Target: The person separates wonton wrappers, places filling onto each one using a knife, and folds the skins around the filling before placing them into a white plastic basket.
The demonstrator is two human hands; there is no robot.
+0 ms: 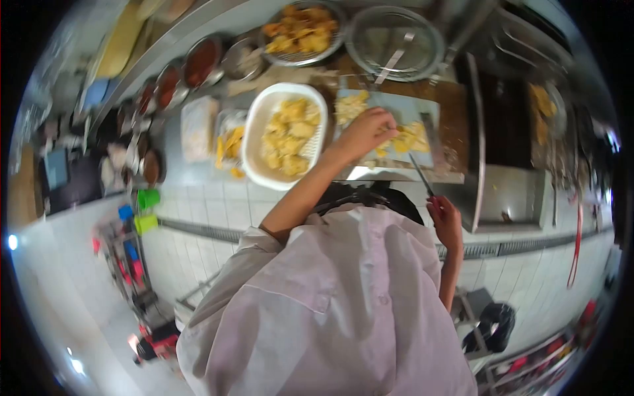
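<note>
My right hand (446, 219) is wrapped around the handle of a knife (421, 174), whose blade points up toward the cutting board. Over the middle of the white cutting board (416, 107) is my left hand (368, 134), its fingers curled together; what they hold, if anything, I cannot make out. Yellow food pieces (412, 137) lie on the board just right of my left hand. A paler heap of chopped pieces (351, 105) sits at the board's left end. Left of my forearm stands a white plastic basket (251, 149) with yellow chunks (288, 135) in it.
Behind the board are a round metal tray (430, 61) and a colander of fried orange-yellow pieces (300, 32). Bowls of red sauce (202, 61) line the back left. A small container of yellow pieces (230, 142) stands beside the basket. A metal sink (512, 198) is at the right.
</note>
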